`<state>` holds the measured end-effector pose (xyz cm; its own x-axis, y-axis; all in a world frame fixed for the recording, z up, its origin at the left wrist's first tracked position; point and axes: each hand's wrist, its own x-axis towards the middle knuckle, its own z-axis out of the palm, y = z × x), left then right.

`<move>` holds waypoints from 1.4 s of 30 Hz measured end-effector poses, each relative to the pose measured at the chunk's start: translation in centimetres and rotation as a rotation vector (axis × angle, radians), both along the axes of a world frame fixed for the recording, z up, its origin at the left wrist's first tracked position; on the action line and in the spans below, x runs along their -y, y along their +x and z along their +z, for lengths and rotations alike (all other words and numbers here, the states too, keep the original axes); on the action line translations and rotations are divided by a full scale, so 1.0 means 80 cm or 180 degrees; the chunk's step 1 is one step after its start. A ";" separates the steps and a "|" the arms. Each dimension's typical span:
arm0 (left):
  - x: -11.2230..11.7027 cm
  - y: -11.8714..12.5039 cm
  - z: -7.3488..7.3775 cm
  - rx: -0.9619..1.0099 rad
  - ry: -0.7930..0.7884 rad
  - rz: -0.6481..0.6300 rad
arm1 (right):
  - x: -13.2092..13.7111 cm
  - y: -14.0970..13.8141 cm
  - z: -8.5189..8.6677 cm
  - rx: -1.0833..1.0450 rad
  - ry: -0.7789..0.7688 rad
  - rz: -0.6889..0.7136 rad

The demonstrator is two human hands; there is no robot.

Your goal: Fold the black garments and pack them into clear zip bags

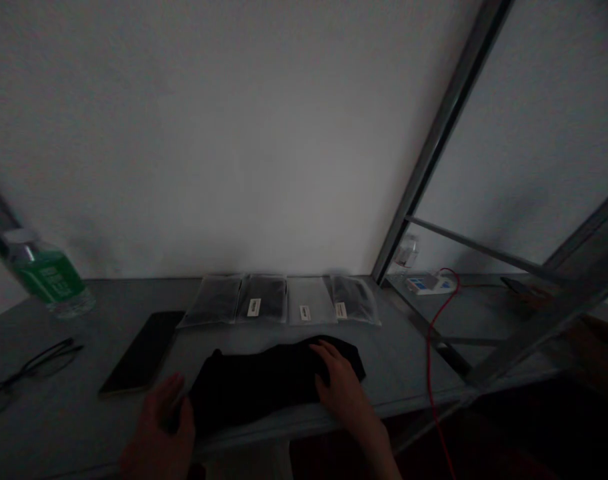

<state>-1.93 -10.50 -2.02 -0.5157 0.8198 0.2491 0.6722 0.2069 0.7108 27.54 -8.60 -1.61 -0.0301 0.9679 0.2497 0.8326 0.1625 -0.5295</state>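
A folded black cloth garment (264, 385) lies near the front edge of the grey table (74, 340). My right hand (341, 387) rests on its right part, with the fingers spread on top and not visibly gripping it. My left hand (161, 423) sits at the garment's left end, fingers apart, holding nothing and touching or almost touching the dark cloth. In this dim light, the contact is hard to judge. Behind the garment, several flat clear plastic bags (261, 300) with white labels lie side by side.
A black smartphone (141, 352) lies left of the garment, with black-framed glasses (31, 370) beyond it. A water bottle with a green label (47, 275) lies at far left. Right of the table are grey metal frame bars (444, 127), a power strip (429, 283) and a red cable (434, 347).
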 end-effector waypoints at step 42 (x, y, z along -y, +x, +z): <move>-0.053 -0.022 0.036 -0.1553 -0.0642 -0.3004 | 0.000 -0.051 -0.003 -0.0557 -0.0264 0.0987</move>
